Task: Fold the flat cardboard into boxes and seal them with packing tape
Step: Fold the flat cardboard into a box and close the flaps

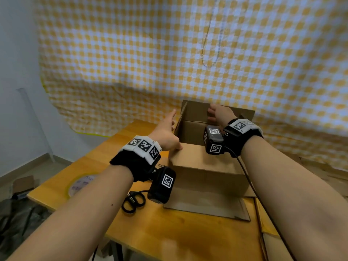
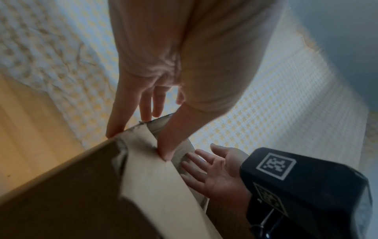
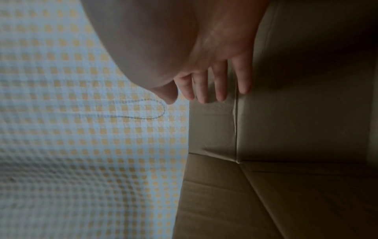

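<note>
Clearly your left hand (image 1: 165, 134) had its fingers straight and spread, the thumb tip pressed on the near left corner of the brown corrugated cardboard box (image 1: 205, 166) while the other fingers (image 2: 146, 106) ran along the outside of its left end flap (image 1: 181, 113); nothing was curled or pinched there. Your right hand (image 1: 218, 113) lay equally relaxed, its fingers (image 3: 220, 84) extended over the inside of the raised far flap, close to or touching the board; the wrist view did not settle which. From those fingers outward, the box stood upright and open-topped on the orange wooden table (image 1: 169, 240), just ahead of both wrists, its long axis running left to right across you. One bottom flap splayed flat toward you on the tabletop, so I judged the base not yet sealed. What the coming move turned on, as I read it, was this: the far long flap lay directly under your right hand, and the left end flap directly beside your left, so each hand was nearest its own flap. Well to your left, apart from the box, sat a flat roll of yellowish packing tape (image 1: 81, 185), and black-handled scissors (image 1: 133, 202) lay near your left forearm.
</note>
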